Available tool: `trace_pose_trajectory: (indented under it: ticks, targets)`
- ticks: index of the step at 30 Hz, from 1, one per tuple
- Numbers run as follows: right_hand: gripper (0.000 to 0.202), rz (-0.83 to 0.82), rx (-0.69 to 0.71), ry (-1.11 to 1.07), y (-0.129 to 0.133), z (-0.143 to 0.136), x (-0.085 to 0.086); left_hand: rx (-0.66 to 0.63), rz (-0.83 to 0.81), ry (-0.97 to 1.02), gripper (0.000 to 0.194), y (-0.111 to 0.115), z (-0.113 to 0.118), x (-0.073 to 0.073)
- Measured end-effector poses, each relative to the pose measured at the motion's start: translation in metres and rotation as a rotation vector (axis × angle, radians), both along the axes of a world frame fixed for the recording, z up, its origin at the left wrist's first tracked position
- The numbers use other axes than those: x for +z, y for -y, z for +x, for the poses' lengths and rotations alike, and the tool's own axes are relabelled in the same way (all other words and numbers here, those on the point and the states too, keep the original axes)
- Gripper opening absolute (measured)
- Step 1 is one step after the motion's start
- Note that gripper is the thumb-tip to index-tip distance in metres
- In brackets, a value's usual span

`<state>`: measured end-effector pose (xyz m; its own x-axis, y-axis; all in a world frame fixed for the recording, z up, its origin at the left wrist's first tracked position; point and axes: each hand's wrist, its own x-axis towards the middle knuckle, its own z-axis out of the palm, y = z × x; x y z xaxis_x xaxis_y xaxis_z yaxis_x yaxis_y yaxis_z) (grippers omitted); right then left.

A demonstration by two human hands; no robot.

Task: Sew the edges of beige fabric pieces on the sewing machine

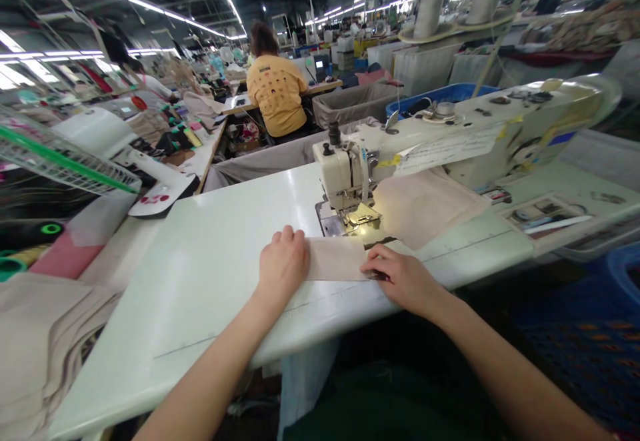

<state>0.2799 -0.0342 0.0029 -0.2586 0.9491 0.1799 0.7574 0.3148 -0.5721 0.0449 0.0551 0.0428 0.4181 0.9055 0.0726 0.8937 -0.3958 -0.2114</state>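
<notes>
A pale beige fabric strip [335,259] lies flat on the white table, just in front of the sewing machine's needle area. My left hand [284,257] is closed at the strip's left end, fingers curled over it. At the right end, the fingers of my right hand [403,277] are pinched together by the fabric's edge. A small dark metal tool [377,274], its kind unclear, pokes out from under those fingers. The sewing machine head [345,174] stands behind the strip, its lamp lighting the metal needle plate [327,217]. A larger beige fabric piece [425,204] lies beneath the machine arm.
Stacked beige fabric pieces [35,341] lie at the left. A white desk fan [95,141] with a green-rimmed guard stands beyond them. Small tools sit in a tray [545,214] at the right. A blue basket [590,354] is low right; a person in yellow [277,94] sits ahead.
</notes>
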Motion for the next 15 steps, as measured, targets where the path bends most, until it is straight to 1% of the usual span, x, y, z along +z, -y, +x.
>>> trace_pose_trajectory:
  ticks: [3, 4, 5, 6, 8, 10, 15]
  targets:
    - [0.041, 0.012, 0.022, 0.064, 0.001, -0.001, 0.003, -0.489, -0.058, 0.123, 0.03, 0.009, 0.019, -0.01]
    - [0.042, 0.022, 0.03, 0.092, 0.001, -0.002, 0.003, -0.581, -0.086, 0.164, 0.033, 0.011, 0.025, -0.015]
    - [0.044, 0.03, 0.036, 0.121, 0.001, -0.002, 0.002, -0.605, -0.097, 0.191, 0.035, 0.012, 0.03, -0.019]
    - [0.046, 0.033, 0.038, 0.145, 0.001, -0.003, 0.001, -0.589, -0.099, 0.203, 0.037, 0.013, 0.034, -0.022]
    - [0.05, 0.028, 0.027, 0.172, -0.003, -0.005, -0.001, -0.512, -0.094, 0.201, 0.04, 0.011, 0.04, -0.026]
    - [0.052, 0.021, 0.012, 0.172, -0.01, -0.007, -0.004, -0.455, -0.095, 0.187, 0.04, 0.006, 0.042, -0.025]
    - [0.048, 0.032, -0.001, 0.138, -0.028, -0.009, -0.005, -0.394, -0.096, 0.17, 0.036, -0.006, 0.044, -0.02]
